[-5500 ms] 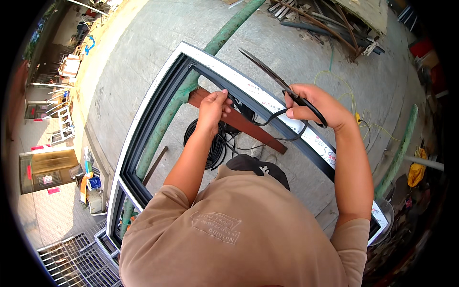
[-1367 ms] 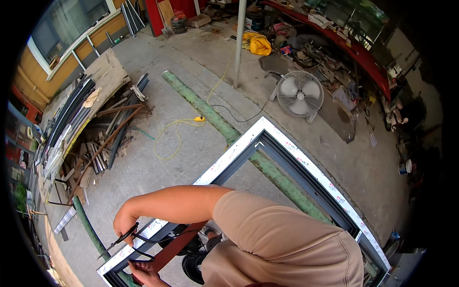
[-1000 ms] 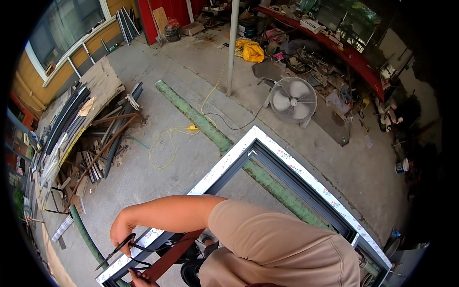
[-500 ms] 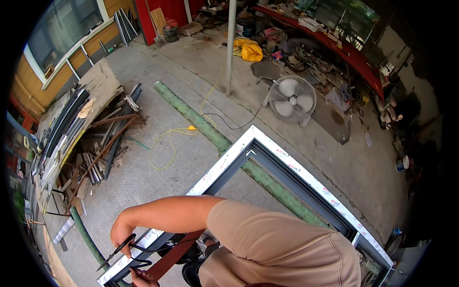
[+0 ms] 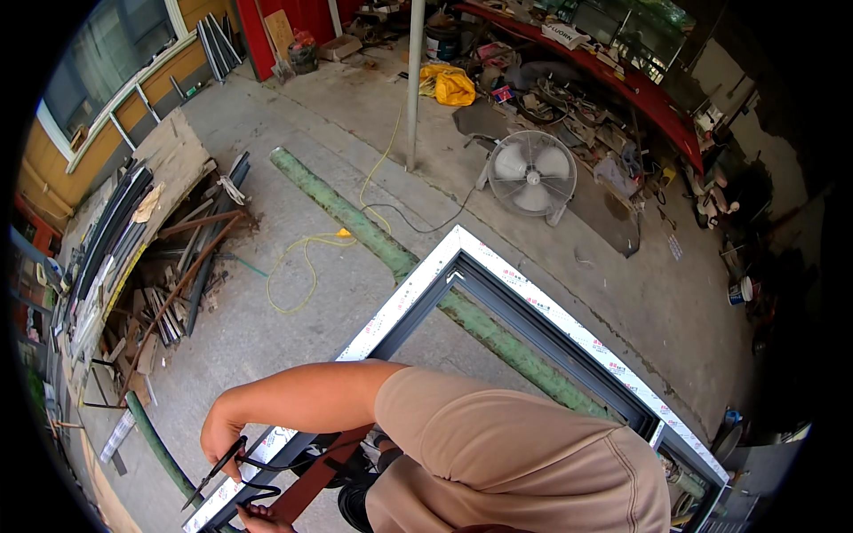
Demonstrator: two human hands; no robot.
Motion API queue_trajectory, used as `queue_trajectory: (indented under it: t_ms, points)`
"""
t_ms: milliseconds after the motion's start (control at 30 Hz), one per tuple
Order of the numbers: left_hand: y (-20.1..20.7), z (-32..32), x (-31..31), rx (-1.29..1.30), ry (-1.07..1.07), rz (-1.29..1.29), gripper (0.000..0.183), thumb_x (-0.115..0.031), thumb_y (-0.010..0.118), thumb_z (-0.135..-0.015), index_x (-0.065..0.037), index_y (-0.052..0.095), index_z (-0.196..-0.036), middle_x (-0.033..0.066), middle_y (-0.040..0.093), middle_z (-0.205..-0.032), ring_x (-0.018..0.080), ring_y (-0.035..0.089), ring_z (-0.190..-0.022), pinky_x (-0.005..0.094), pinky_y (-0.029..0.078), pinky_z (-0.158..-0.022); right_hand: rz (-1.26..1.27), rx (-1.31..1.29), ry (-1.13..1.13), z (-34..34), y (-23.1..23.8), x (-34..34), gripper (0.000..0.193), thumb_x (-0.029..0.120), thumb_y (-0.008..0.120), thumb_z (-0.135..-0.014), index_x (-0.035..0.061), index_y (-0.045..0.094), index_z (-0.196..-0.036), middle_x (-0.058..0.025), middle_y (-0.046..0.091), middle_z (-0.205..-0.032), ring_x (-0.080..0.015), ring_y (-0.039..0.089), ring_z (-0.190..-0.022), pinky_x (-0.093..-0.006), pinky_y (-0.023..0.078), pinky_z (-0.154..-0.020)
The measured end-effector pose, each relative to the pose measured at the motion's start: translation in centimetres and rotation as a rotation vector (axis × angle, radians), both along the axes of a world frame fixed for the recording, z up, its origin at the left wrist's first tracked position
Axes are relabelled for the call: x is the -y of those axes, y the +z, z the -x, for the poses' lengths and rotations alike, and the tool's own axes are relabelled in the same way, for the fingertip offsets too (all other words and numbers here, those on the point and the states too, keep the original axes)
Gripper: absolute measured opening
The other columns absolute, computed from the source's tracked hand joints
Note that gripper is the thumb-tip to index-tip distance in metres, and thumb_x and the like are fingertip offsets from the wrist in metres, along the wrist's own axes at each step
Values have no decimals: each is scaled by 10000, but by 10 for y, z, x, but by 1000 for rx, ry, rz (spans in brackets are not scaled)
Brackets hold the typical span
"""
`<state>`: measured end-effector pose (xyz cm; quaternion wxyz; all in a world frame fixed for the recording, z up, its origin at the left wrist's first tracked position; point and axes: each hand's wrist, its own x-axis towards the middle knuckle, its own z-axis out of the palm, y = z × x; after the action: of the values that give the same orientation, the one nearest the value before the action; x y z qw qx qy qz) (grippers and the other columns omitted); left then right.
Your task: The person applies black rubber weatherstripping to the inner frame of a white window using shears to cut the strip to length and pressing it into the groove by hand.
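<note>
Since half a second ago almost nothing shifts: view steady, arm in the same reach. Left hand (image 5: 222, 433) is clenched round the handle of black scissors (image 5: 213, 471), blades pointing down over the corner of the window frame (image 5: 533, 302) lying on the concrete floor (image 5: 293, 329). Right hand (image 5: 259, 520) barely shows at the lower edge, touching a black rubber strip (image 5: 258, 490); its grip cannot be told. Judgement: keep strip taut, cut square at the corner. Fan (image 5: 531, 173) stands well apart.
</note>
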<state>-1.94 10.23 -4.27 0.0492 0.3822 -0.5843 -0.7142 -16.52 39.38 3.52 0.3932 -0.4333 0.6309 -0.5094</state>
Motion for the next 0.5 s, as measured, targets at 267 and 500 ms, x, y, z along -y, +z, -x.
queue_trajectory:
  t_ms: [267,500]
  points:
    - [-12,-18,18,-73,-24,-161,345,-414,603,-1144,-180,543,-898,-66,471,-724,94,412,-587,276,298,-543,-92,-136,-30,-9,18,1,473,392,925,-843,-34,781,-987,-101,744,-858,-208,676,-768,-377,526,-697]
    - [23,-33,-69,-74,-127,-187,248,-291,626,-1138,-131,590,-952,15,572,-807,160,536,-692,316,417,-641,-165,-103,-97,-20,40,-41,439,413,871,-911,15,739,-1042,-41,692,-848,-161,617,-796,-363,477,-708]
